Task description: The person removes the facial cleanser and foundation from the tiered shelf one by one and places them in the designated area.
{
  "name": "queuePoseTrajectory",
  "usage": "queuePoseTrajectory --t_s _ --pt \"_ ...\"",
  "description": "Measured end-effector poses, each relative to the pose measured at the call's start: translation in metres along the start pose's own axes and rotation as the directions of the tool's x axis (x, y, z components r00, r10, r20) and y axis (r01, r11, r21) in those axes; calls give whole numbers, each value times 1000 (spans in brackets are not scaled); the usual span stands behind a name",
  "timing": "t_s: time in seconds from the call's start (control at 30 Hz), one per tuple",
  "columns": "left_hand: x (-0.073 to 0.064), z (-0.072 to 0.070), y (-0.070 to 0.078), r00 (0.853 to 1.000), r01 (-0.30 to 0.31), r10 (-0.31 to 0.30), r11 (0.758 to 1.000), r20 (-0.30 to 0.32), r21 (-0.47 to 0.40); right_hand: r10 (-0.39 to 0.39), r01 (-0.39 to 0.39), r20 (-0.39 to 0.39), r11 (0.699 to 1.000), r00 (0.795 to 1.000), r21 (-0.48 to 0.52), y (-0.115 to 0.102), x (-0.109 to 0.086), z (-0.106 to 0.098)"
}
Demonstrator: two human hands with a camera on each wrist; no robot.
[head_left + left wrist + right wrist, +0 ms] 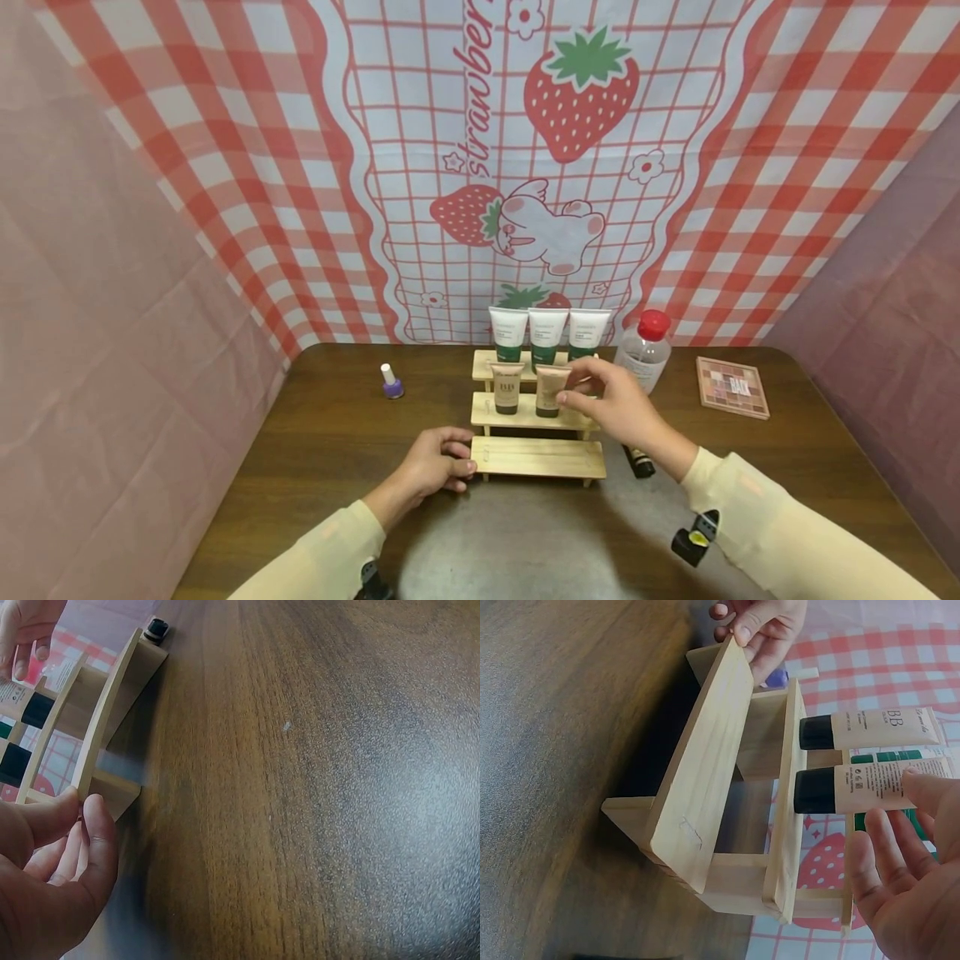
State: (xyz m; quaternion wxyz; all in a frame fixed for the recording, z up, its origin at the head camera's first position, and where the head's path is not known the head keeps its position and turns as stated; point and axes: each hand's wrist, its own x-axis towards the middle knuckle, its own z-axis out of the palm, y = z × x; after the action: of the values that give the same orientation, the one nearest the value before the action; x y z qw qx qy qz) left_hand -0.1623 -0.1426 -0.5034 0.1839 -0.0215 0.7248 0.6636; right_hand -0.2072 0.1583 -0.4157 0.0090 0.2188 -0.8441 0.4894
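Note:
A three-tier wooden display stand [537,458] stands on the table. My left hand [435,462] pinches the left end of its lowest shelf between thumb and fingers, as the left wrist view also shows. On the middle shelf, my right hand [618,404] holds the right edge of a beige BB cream tube [550,389], its thumb [922,784] lying over the side. That tube is upright on its black cap, printed back showing in the right wrist view. To its left stands a matching BB cream tube [507,387]. Three white and green tubes [547,327] line the top shelf.
Behind my right hand is a clear bottle with a red cap [654,325]. A makeup palette [732,387] lies farther right. Under the right forearm a black-capped item [640,463] shows partly. Purple nail polish [392,383] stands at left. A strawberry-print cloth [375,250] hangs behind the table.

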Motion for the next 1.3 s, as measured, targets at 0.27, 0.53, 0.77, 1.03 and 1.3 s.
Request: queuePoseTrajectory --t_s 0.27,0.53,0.77,1.03,1.3 --pt "-1 1 2 1000 6 -6 1000 -1 2 -7 6 -23 999 1000 -42 4 2 3" --pt "-2 2 1 1000 11 -11 1000 -2 10 -20 16 -47 996 999 -91 5 1 4" --pt "-2 3 1 1000 9 -9 1000 0 14 -3 -3 -92 998 996 -62 1 -5 -4" --pt "-2 2 1 1000 9 -9 1000 0 11 70 -69 -124 998 990 6 -5 -17 -32" --pt "-2 0 1 1000 8 -8 1000 0 3 152 -159 -133 986 979 -44 27 -30 -64"
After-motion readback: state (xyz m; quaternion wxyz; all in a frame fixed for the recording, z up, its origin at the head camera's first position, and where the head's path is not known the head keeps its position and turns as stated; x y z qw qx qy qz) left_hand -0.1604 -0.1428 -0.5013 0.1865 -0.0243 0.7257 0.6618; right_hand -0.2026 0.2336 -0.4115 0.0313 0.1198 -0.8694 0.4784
